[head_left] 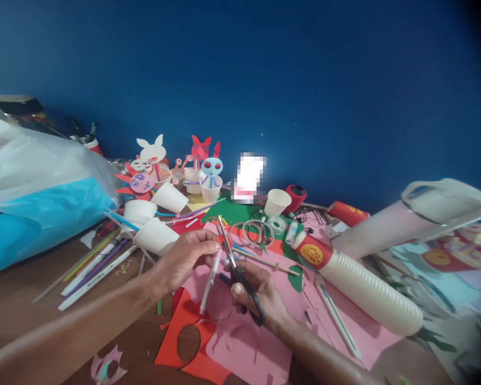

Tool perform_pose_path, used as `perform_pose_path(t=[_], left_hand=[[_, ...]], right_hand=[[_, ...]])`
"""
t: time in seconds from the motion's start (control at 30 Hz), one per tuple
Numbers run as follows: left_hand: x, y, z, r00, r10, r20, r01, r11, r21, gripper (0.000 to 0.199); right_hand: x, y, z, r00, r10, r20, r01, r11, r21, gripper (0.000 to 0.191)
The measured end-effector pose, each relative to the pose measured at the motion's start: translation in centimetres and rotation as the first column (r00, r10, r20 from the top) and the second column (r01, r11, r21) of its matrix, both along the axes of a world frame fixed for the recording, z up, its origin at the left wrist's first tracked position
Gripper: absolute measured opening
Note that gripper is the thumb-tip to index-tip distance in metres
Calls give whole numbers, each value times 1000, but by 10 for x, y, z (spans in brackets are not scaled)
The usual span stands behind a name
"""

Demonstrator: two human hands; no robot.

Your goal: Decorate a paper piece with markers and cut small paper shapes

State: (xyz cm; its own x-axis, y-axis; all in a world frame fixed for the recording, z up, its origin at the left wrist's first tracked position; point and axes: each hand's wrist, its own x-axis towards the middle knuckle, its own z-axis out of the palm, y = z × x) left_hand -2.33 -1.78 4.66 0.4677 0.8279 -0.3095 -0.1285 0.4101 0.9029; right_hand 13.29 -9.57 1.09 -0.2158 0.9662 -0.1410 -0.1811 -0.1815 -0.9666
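Observation:
My right hand (260,294) is closed round the black handles of a pair of scissors (245,291), whose blades point up and away. Beside the blades, my left hand (192,251) pinches a small red paper piece (220,240) between thumb and fingers. The blades meet or overlap this piece; which of the two cannot be told. A white rolled stick (210,283) extends below my left fingers. Under both hands lie pink paper (244,347) and orange-red paper (172,331) with a round hole cut out.
Paper-cup figures (211,182) stand at the back by the blue wall. A long stack of paper cups (372,294) lies on the right, near a cutter knife (339,318). Pens (100,272) and a plastic bag (44,198) are on the left. A tape ring (278,224) lies behind the hands.

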Motion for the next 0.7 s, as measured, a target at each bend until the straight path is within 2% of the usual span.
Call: perform_pose_path(t=[0.17, 0.43, 0.7], left_hand=[[-2, 1, 1, 999, 7, -51, -4, 998, 59, 7], [-7, 4, 3, 993, -35, -116, 38, 999, 27, 4], [-9, 8, 4, 992, -72, -104, 73, 997, 10, 5]], right_hand=[[0, 0, -3, 999, 25, -20, -25, 999, 26, 42], [-1, -2, -9, 1000, 25, -16, -24, 995, 92, 42], [0, -2, -7, 999, 26, -41, -24, 999, 32, 45]])
